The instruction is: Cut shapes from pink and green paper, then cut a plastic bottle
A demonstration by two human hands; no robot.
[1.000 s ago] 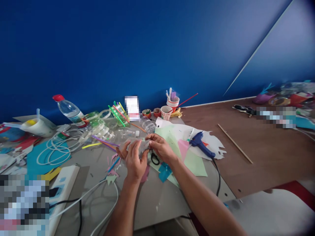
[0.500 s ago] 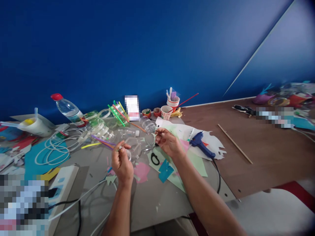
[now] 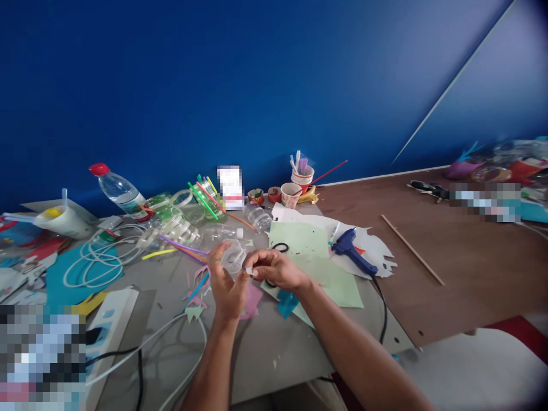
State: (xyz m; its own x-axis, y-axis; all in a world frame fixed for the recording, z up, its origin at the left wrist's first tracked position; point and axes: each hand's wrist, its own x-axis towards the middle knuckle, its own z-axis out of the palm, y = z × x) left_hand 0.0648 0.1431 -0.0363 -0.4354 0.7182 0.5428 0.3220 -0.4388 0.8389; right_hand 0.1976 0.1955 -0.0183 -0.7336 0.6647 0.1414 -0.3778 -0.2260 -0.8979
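Both hands meet above the grey table. My right hand [image 3: 276,269] is closed, pinching a small whitish piece [image 3: 249,270] between thumb and fingertips. My left hand [image 3: 226,285] has its fingers stretched upward and apart, its thumb tip against the same piece; what the piece is made of is too small to tell. Behind the hands lies a clear cut plastic bottle part [image 3: 233,257]. Black-handled scissors [image 3: 281,247] lie partly hidden by my right hand. Pale green paper [image 3: 334,279], a blue paper scrap [image 3: 287,303] and a pink scrap [image 3: 252,302] are beneath or beside it.
A blue glue gun [image 3: 353,251] rests on white paper to the right, its cord running off the front. A wooden stick [image 3: 413,250] lies farther right. Bottles, straws and paper cups [image 3: 291,195] line the back. At left are a white cable [image 3: 103,257] and power strip [image 3: 113,314].
My right hand has moved down and left to meet my left hand, which has shifted slightly right. The small whitish piece is now between them. More green paper shows where the right hand was.
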